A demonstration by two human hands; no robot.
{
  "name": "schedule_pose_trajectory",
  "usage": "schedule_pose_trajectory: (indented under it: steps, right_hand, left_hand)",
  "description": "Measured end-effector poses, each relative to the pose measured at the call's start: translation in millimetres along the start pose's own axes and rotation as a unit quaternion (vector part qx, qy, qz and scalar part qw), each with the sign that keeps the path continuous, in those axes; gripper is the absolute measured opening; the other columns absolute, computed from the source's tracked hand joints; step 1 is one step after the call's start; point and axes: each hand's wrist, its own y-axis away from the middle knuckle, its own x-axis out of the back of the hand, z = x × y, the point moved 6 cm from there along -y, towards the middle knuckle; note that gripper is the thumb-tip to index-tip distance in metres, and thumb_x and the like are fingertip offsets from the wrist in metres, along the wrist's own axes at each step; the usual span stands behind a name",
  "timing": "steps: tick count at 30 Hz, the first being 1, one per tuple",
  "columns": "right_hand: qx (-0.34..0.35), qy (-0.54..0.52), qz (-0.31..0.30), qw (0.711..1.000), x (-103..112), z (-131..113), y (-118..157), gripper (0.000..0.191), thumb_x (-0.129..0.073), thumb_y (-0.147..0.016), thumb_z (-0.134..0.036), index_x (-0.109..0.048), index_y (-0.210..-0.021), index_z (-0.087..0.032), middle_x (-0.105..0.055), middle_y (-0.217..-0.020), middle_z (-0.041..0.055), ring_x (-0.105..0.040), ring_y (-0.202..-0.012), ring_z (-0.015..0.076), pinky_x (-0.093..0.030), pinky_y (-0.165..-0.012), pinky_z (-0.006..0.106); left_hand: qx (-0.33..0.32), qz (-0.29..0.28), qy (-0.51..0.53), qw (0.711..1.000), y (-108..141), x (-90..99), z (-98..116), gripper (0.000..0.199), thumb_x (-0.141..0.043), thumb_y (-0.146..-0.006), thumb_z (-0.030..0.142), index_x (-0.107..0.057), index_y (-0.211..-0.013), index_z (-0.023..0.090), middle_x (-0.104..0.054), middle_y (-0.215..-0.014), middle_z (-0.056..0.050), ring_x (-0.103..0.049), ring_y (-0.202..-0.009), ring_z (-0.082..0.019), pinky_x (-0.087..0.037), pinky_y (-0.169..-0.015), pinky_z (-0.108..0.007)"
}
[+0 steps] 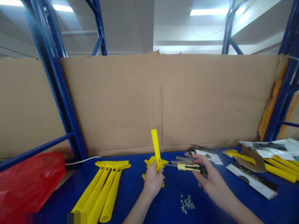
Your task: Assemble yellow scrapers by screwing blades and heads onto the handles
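Note:
Near the middle of the blue table my left hand [153, 179] is closed around the head of a yellow tubular handle [155, 144], whose tube points upward. A screwdriver [190, 167] with a cream and black grip lies level to the right of it, its shaft reaching the handle's head. The fingers of my right hand [206, 174] are at the rear of the screwdriver's grip, thumb below and fingers above. Other yellow pieces [150, 161] lie behind and below my left hand, partly hidden by it. Small metal nuts and screws [187, 203] are scattered between my forearms.
Several yellow handles [102, 189] lie side by side at the left, beside a red plastic bag [35, 183]. At the right are white-and-black packages [252, 180] and more yellow handles [280, 169]. Cardboard [116, 102] and blue rack posts [63, 93] stand behind.

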Motion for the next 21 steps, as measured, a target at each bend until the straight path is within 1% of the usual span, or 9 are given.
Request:
schedule_pose_trajectory:
  steps: [3, 5, 6, 7, 9, 11, 15, 18, 21]
  right_hand:
    - [0.001, 0.068, -0.023, 0.997, 3.2, 2.0, -4.1, 0.033, -0.040, -0.084, -0.043, -0.045, -0.111, -0.025, -0.060, -0.085, 0.0020, -0.048, -0.041, 0.0104, -0.043, -0.044, 0.027]
    - [-0.006, 0.106, -0.045, 0.993, 2.7, 5.1, -5.7, 0.034, -0.033, -0.088, -0.049, -0.047, -0.106, -0.024, -0.055, -0.064, -0.0020, -0.049, -0.041, 0.0137, -0.043, -0.047, 0.029]
    - [-0.009, 0.110, -0.050, 0.993, 2.0, 6.3, -5.7, 0.035, -0.031, -0.089, -0.050, -0.047, -0.106, -0.024, -0.054, -0.061, -0.0027, -0.050, -0.043, 0.0146, -0.044, -0.048, 0.029]
    - [-0.009, 0.103, -0.047, 0.994, 1.4, 6.7, -5.2, 0.037, -0.032, -0.088, -0.051, -0.046, -0.109, -0.024, -0.055, -0.065, -0.0018, -0.051, -0.044, 0.0146, -0.044, -0.048, 0.029]
    - [-0.001, 0.072, -0.022, 0.997, 1.0, 5.6, -3.3, 0.039, -0.038, -0.086, -0.049, -0.042, -0.118, -0.025, -0.059, -0.088, 0.0027, -0.052, -0.048, 0.0126, -0.046, -0.050, 0.029]
    - [0.011, 0.034, 0.002, 0.999, 0.8, 3.8, -1.3, 0.043, -0.044, -0.083, -0.042, -0.038, -0.123, -0.027, -0.055, -0.104, 0.0049, -0.053, -0.052, 0.0108, -0.047, -0.051, 0.028]
    - [0.024, 0.013, -0.003, 1.000, 1.6, 2.3, -2.4, 0.039, -0.044, -0.080, -0.034, -0.044, -0.118, -0.026, -0.058, -0.098, 0.0043, -0.055, -0.053, 0.0118, -0.045, -0.049, 0.026]
    - [0.030, 0.097, -0.006, 0.995, 7.3, 2.0, -6.6, 0.039, -0.043, -0.082, -0.040, -0.047, -0.117, -0.024, -0.063, -0.095, 0.0066, -0.057, -0.053, 0.0149, -0.044, -0.049, 0.028]
    - [0.034, 0.167, -0.015, 0.985, 10.5, 1.9, -9.6, 0.043, -0.038, -0.086, -0.046, -0.048, -0.119, -0.021, -0.068, -0.082, 0.0060, -0.059, -0.055, 0.0194, -0.045, -0.054, 0.030]
  left_hand:
    - [0.000, -0.004, 0.000, 1.000, -0.7, -0.6, -1.1, 0.012, -0.050, -0.082, 0.006, -0.056, -0.089, 0.013, -0.059, -0.076, -0.003, -0.055, -0.048, -0.007, -0.042, -0.040, -0.018]
    - [0.001, -0.004, -0.002, 1.000, -0.7, -0.5, -0.4, 0.013, -0.049, -0.082, 0.005, -0.056, -0.089, 0.013, -0.059, -0.076, -0.003, -0.055, -0.048, -0.007, -0.042, -0.041, -0.018]
    - [0.001, -0.004, -0.003, 1.000, -0.5, -0.3, 0.4, 0.013, -0.049, -0.082, 0.005, -0.056, -0.089, 0.013, -0.059, -0.077, -0.003, -0.055, -0.048, -0.007, -0.043, -0.041, -0.018]
    - [0.002, -0.002, -0.005, 1.000, -0.3, 0.1, 1.2, 0.013, -0.048, -0.082, 0.004, -0.055, -0.089, 0.013, -0.059, -0.077, -0.003, -0.055, -0.047, -0.007, -0.043, -0.041, -0.018]
    - [0.006, 0.002, -0.009, 1.000, 0.0, 0.8, 2.1, 0.013, -0.048, -0.082, 0.004, -0.055, -0.090, 0.012, -0.059, -0.079, -0.003, -0.055, -0.048, -0.007, -0.043, -0.041, -0.018]
    - [0.008, 0.001, -0.013, 1.000, 0.0, 0.7, 2.1, 0.013, -0.046, -0.083, 0.004, -0.054, -0.090, 0.012, -0.059, -0.080, -0.004, -0.055, -0.048, -0.007, -0.044, -0.041, -0.018]
    - [-0.008, -0.009, -0.010, 1.000, -0.8, -1.0, 1.1, 0.014, -0.046, -0.082, 0.004, -0.054, -0.089, 0.013, -0.059, -0.078, -0.003, -0.054, -0.047, -0.007, -0.042, -0.041, -0.018]
    - [-0.006, -0.011, -0.017, 1.000, -0.5, -1.1, 0.2, 0.015, -0.044, -0.083, 0.003, -0.054, -0.088, 0.013, -0.059, -0.078, -0.004, -0.055, -0.048, -0.008, -0.042, -0.041, -0.018]
    - [-0.008, -0.015, -0.029, 0.999, 1.0, -1.1, 2.6, 0.016, -0.042, -0.083, 0.002, -0.053, -0.087, 0.012, -0.059, -0.076, -0.003, -0.054, -0.048, -0.007, -0.042, -0.040, -0.017]
